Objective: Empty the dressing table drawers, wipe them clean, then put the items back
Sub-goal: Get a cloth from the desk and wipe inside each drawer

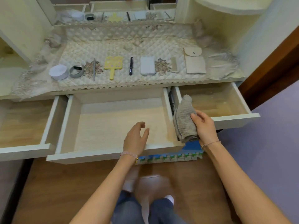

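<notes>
Three drawers stand pulled out with nothing in them: the left drawer [48, 120], the wide middle drawer [64, 126] and the right drawer [234, 117]. My right hand [203, 126] grips a folded grey cloth [184, 120] over the wall between the middle and right drawers. My left hand [135, 138] hovers open over the middle drawer's front right part, holding nothing. On the quilted tabletop lie a white round box [58, 72], a grey watch [76, 71], a metal stick [94, 69], a yellow hand mirror [112, 65], a dark pen [131, 66], a white case [147, 65], a comb [174, 65] and a beige pouch [194, 61].
A mirror [119, 7] at the back reflects the tabletop items. A cream side cabinet [21, 25] flanks the table on the left, rounded shelves [226, 16] on the right. A blue-and-green patterned mat [169, 156] lies on the wooden floor under the middle drawer. My legs are below.
</notes>
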`<state>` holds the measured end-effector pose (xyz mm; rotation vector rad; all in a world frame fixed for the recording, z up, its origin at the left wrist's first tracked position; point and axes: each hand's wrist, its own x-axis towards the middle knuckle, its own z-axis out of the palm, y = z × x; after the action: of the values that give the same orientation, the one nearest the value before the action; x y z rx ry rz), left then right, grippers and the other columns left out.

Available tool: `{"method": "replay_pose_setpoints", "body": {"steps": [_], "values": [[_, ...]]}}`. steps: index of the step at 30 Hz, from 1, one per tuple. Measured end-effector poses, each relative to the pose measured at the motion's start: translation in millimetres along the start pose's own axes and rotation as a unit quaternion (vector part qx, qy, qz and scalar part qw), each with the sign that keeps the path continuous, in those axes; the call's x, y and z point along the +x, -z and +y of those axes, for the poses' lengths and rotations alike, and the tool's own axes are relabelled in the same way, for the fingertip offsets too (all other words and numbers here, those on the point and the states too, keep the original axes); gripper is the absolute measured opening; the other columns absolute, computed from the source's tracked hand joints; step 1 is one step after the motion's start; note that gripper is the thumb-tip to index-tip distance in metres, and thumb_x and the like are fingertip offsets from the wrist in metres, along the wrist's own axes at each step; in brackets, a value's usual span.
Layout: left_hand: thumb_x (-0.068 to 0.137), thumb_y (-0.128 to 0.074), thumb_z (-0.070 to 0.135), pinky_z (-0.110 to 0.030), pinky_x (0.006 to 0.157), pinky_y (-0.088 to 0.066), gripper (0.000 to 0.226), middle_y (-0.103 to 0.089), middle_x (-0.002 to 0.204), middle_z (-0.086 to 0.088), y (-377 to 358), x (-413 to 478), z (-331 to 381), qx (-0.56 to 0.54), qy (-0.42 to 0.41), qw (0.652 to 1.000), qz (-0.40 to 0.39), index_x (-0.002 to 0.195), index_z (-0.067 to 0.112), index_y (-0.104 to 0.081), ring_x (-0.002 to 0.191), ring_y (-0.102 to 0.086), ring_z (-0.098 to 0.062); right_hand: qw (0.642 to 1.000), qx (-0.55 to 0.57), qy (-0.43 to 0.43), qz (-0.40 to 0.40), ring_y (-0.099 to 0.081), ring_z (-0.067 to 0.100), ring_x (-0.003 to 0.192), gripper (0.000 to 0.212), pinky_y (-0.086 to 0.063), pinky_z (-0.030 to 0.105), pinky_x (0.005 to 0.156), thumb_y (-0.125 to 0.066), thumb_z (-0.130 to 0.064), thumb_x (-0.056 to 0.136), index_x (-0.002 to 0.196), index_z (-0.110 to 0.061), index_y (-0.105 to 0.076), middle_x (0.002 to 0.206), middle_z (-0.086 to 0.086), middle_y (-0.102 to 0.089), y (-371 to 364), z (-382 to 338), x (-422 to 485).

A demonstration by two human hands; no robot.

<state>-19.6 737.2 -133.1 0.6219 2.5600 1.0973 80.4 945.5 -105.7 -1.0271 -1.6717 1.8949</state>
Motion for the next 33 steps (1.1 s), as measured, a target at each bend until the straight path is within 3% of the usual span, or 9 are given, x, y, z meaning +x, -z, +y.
{"method": "replay_pose_setpoints", "body": {"steps": [7, 14, 19, 23, 26, 29, 33], "values": [[0.095, -0.045, 0.035, -0.030, 0.092, -0.041, 0.039, -0.056, 0.127, 0.002, -42.7, 10.3, 37.7, 0.030, -0.035, 0.999, -0.005, 0.129, 0.017, -0.048, 0.117, -0.051, -0.016, 0.999, -0.013, 0.013, 0.032, -0.064, 0.010, 0.089, 0.021, -0.056, 0.018, 0.070, -0.052, -0.013, 0.094, 0.114, -0.008, -0.056, 0.099, 0.003, -0.065, 58.7, -5.8, 23.2], [0.095, -0.041, 0.039, -0.034, 0.098, -0.039, 0.045, -0.051, 0.135, -0.002, -75.8, 48.6, 57.1, 0.094, -0.066, 0.993, -0.015, 0.134, 0.016, -0.043, 0.123, -0.046, -0.020, 0.997, -0.034, 0.035, 0.060, -0.065, 0.004, 0.084, 0.012, -0.055, 0.017, 0.067, -0.055, -0.015, 0.092, 0.100, -0.024, -0.059, 0.092, -0.007, -0.067, 104.1, -14.7, 75.5], [0.095, -0.045, 0.036, -0.029, 0.100, -0.034, 0.048, -0.048, 0.138, -0.005, -104.0, 91.2, 71.5, 0.092, -0.083, 0.992, -0.016, 0.137, 0.014, -0.040, 0.127, -0.042, -0.020, 0.992, -0.096, 0.055, 0.063, -0.065, -0.002, 0.080, 0.012, -0.053, 0.012, 0.064, -0.054, -0.015, 0.093, 0.100, -0.023, -0.059, 0.090, -0.009, -0.066, 125.0, -22.6, 128.0], [0.094, -0.046, 0.034, -0.031, 0.109, -0.028, 0.054, -0.042, 0.143, -0.009, -125.3, 125.2, 84.9, 0.149, -0.114, 0.982, -0.020, 0.141, 0.009, -0.035, 0.132, -0.036, -0.021, 0.971, -0.224, 0.080, 0.017, -0.061, -0.002, 0.084, 0.015, -0.050, 0.011, 0.064, -0.053, -0.015, 0.093, 0.106, -0.021, -0.059, 0.096, -0.004, -0.064, 137.2, -22.2, 170.2], [0.095, -0.042, 0.035, -0.027, 0.113, -0.020, 0.059, -0.031, 0.150, -0.008, -143.1, 145.3, 91.0, 0.155, -0.093, 0.983, -0.041, 0.145, 0.008, -0.025, 0.138, -0.027, -0.019, 0.945, -0.317, 0.073, -0.024, -0.059, 0.013, 0.093, 0.017, -0.051, 0.027, 0.076, -0.051, -0.018, 0.093, 0.108, -0.018, -0.059, 0.101, -0.001, -0.062, 145.7, -10.5, 192.8], [0.096, -0.040, 0.037, -0.020, 0.107, -0.015, 0.064, -0.018, 0.155, -0.005, -158.5, 158.3, 94.1, 0.115, -0.053, 0.990, -0.063, 0.148, 0.010, -0.012, 0.141, -0.019, -0.016, 0.933, -0.349, 0.061, -0.062, -0.059, 0.020, 0.095, 0.016, -0.051, 0.039, 0.080, -0.051, -0.016, 0.093, 0.106, -0.016, -0.060, 0.099, 0.002, -0.062, 149.5, 2.9, 205.2], [0.096, -0.041, 0.034, -0.019, 0.102, -0.017, 0.068, -0.012, 0.156, -0.003, -170.9, 170.5, 95.5, 0.035, 0.036, 0.997, -0.056, 0.148, 0.013, -0.004, 0.141, -0.016, -0.015, 0.921, -0.379, 0.038, -0.085, -0.056, 0.019, 0.097, 0.021, -0.047, 0.032, 0.078, -0.051, -0.017, 0.094, 0.112, -0.011, -0.060, 0.104, 0.004, -0.062, 152.9, 16.1, 217.1]]}}
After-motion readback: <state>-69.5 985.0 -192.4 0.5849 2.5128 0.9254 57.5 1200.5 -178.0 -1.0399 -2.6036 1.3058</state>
